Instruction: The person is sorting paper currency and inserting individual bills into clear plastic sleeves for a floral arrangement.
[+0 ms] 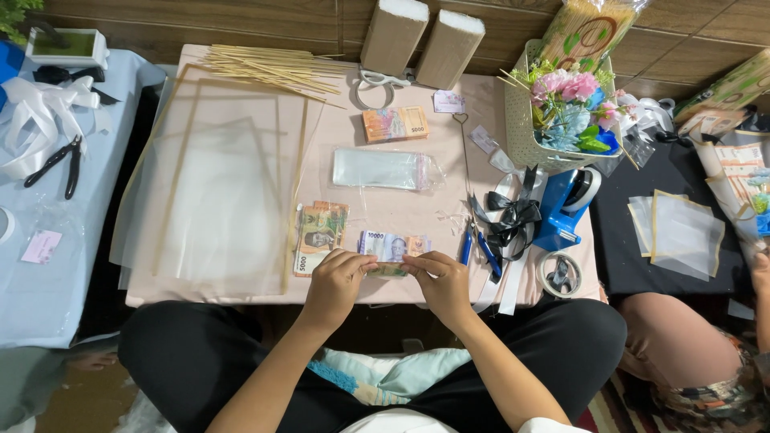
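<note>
While I watch from the head view, the work looks early on; at the far left of the pink bench (241,289) the clear sheets with gold edging (216,184) lie flat and unused, and the bundle of thin wooden sticks (273,70) rests untouched at the back; beside the sheets a small stack of green banknotes (319,234) waits, not yet handled as far as I can tell; my left hand (335,282) and right hand (441,282) meet at the near edge of the bench, each grip pinched narrow on one purple banknote (390,250), which lies half on the bench between the fingertips, seemingly being folded or rolled; farther back a stack of orange notes (395,123) and a clear plastic sleeve (383,168) lie unused; to the right, blue-handled pliers (478,245), a black ribbon bow (513,218), a blue tape dispenser (565,207) and a wrapped flower bouquet (566,104) stand by; I judge that most notes remain to be worked.
</note>
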